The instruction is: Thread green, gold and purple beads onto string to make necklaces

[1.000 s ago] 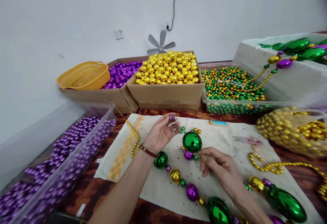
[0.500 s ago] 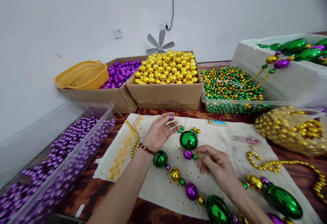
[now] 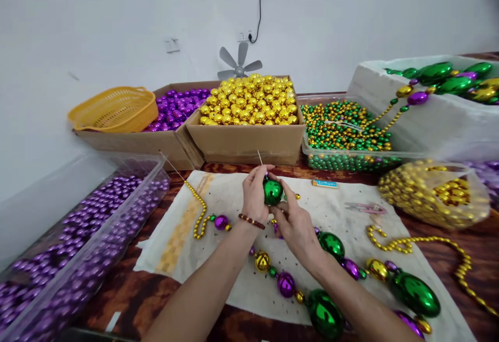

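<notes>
Both forearms are bare of sleeves; a dark red bead bracelet [image 3: 251, 221] circles the left wrist

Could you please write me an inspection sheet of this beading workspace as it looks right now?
Surface: dark wooden table, a speckled white cloth spread in the middle.
Job's things: green bead held between both hands, a thin needle sticking up above it; strung garland lying on the cloth.
Clutter: box of gold beads, box of purple beads, yellow basket, clear tub of purple beads, tray of green and gold beads, bag of gold beads.
Hands: left hand and right hand both grip the green bead.
Cables: black cord running up the wall.
Surroundings: white wall, small fan.
</notes>
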`<state>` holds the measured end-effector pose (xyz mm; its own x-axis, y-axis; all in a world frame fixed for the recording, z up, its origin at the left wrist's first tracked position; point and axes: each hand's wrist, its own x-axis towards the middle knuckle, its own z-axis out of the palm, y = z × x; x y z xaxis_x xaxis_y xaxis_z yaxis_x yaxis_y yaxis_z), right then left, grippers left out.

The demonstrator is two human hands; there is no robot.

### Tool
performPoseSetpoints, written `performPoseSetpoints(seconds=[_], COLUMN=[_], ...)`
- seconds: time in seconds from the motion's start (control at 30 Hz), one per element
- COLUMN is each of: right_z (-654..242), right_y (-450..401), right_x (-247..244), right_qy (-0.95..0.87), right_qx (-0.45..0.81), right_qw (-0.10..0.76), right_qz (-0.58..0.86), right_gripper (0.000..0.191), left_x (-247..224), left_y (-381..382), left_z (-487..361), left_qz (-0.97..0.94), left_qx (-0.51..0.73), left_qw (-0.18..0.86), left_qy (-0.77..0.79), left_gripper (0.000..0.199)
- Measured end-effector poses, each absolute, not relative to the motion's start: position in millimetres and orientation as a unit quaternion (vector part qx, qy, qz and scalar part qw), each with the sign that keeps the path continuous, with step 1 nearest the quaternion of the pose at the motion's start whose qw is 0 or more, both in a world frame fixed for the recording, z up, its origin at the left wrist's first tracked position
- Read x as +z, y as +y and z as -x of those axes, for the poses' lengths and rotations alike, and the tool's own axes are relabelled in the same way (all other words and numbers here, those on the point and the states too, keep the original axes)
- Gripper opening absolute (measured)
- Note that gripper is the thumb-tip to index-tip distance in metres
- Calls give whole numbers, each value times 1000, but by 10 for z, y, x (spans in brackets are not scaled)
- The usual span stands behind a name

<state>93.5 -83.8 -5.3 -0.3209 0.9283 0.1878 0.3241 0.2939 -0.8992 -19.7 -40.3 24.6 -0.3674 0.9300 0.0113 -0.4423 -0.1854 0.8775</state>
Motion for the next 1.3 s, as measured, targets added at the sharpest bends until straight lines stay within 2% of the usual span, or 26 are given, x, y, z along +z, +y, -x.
performPoseSetpoints(seconds=[0.07,0.17,0.23,0.37,0.57,0.73,0.93,1.1,1.3], right_z=[-1014,-1156,-1213,-1207,-1187,-1286,-1337,-1287,-1225], right_y=[-748,-526,-361,-136,-109,-64,-156,-195,-190], right_x=[28,211,333,450,392,437,372,299,236], right_qy=[-702,-646,-606,-564,-545,-493,-571,-539,-503], right_qx=[404,432,461,526,576,558,623,618,668], right_qw=[396,462,504,526,494,566,442,478,470], right_qz=[433,428,409,358,356,353,301,316,282], right_gripper=[56,34,29,18,21,31,23,28,30], left_x=[296,382,427,462,456,455,405,374,347], left_y=[-338,-308,-328,-396,-435,-478,-519,-543,-556], left_z=[233,309,325,287,286,283,320,371,461], left_qz=[-359,-474,-551,-646,-700,-706,-684,-692,-715], left_qx=[698,624,563,477,409,383,399,375,341], left_qw=[454,444,420,377,354,383,424,436,419], left_qy=[422,435,450,462,467,456,440,438,443], left_gripper=[19,19,20,24,26,22,27,24,26])
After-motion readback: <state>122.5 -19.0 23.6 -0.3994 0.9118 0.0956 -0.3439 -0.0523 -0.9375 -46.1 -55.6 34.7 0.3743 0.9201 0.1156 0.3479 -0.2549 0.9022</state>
